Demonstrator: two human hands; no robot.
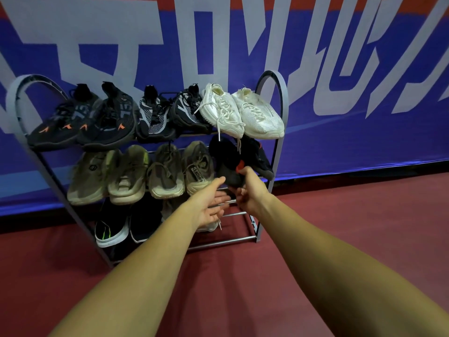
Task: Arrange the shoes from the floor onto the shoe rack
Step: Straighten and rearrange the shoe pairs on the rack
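Just right of frame centre, the right hand (pixel 251 190) grips the black shoe (pixel 227 161), seemingly to seat it on the shoe rack (pixel 283 100), while the left hand (pixel 212 205) waits below, fingers (pixel 222 199) spread.

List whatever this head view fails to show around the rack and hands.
All in the head view:
- Bottom shelf: the pale shoe is mostly covered by the left hand.
- Fingers of the right hand: ends hidden under the black shoe it grips.
- The top edge cuts off the wall lettering.

Shoe rack (pixel 283 98) — shoes (pixel 260 115) on it (three tiers).
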